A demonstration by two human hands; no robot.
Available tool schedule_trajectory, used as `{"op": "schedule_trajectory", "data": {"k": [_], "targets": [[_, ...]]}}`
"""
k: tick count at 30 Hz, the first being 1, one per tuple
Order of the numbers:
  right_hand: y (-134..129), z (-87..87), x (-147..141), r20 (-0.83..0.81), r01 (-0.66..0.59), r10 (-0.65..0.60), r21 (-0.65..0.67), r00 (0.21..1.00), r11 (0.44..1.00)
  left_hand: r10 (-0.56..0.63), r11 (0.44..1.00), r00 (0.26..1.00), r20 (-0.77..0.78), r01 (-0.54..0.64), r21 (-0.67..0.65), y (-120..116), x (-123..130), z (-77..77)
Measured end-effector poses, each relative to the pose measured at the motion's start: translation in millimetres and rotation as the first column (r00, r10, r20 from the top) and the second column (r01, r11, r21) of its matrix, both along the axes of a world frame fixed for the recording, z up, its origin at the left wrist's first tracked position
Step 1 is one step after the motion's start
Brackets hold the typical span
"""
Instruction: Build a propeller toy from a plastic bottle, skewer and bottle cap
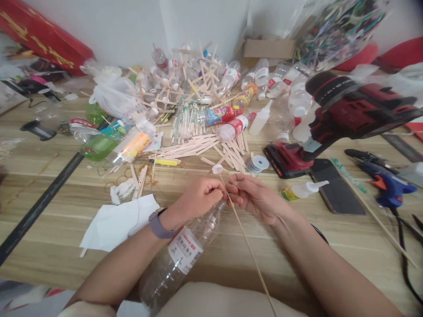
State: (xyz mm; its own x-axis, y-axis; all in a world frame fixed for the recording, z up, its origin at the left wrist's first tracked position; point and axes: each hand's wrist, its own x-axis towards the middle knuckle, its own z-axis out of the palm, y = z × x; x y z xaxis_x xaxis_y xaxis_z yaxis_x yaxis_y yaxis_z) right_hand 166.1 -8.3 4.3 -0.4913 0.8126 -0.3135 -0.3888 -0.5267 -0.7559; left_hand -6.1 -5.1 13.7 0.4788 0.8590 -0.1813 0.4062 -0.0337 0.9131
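My left hand [205,196], with a watch on its wrist, is closed, thumb and forefinger pinched at a thin wooden stick [246,240]. The stick slants from between my hands down toward my lap. At its upper end sits a white bottle cap [217,169]. Where my fingertips meet, a small greyish band, perhaps wire, crosses the stick. My right hand [256,198] faces the left, its fingers curled and pinched close beside the stick; what they grip is too small to make out. A clear plastic bottle [178,259] with a white label leans under my left forearm.
A red and black cordless drill [350,114] stands at the right, near a phone [337,187], a glue bottle [304,190] and a blue glue gun [385,180]. A wire spool [257,164], craft sticks [188,147] and several bottles lie ahead. White paper [120,222] lies left.
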Motion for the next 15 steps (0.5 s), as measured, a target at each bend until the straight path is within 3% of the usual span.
{"op": "schedule_trajectory", "data": {"k": [15], "targets": [[-0.7,0.0,-1.7,-0.030,-0.018,0.018,-0.002,0.999,1.000,-0.028,0.999,1.000,0.009,0.028,0.022,0.7,-2.7,4.8]]}}
